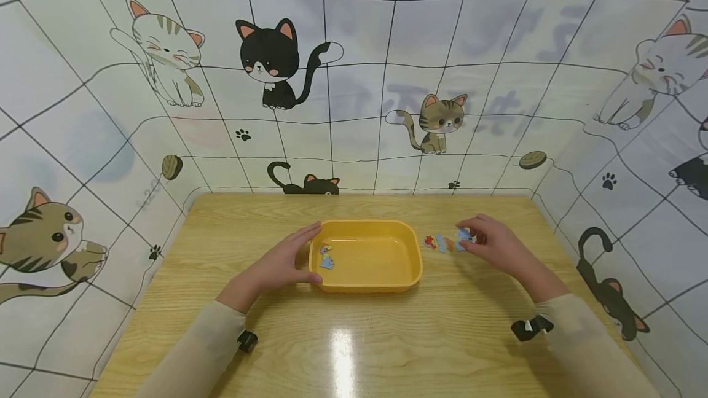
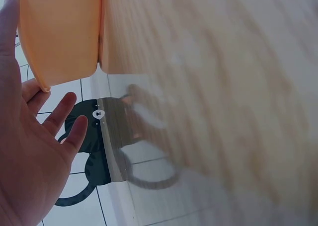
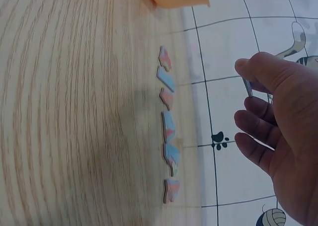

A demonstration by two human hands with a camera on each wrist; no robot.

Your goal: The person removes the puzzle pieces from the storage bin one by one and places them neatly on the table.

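Observation:
My left hand (image 1: 284,260) grips the left end of a yellow plastic tray (image 1: 365,287), thumb at the front corner and fingers at the back corner. In the left wrist view the tray (image 2: 59,32) shows its outer wall, and some fingers of the left hand (image 2: 35,151) stand apart from it. Inside the tray, at its left end, lie a few colourful puzzle pieces (image 1: 327,261). To the tray's right my right hand (image 1: 495,241) pinches a light-blue puzzle piece (image 1: 463,234) between thumb and fingers; it appears edge-on in the right wrist view.
A row of several puzzle pieces (image 3: 169,126) lies on the wooden table (image 1: 387,336), between the tray and my right hand and partly below that hand. Cat-printed cloth (image 1: 359,91) walls off the table's back and sides.

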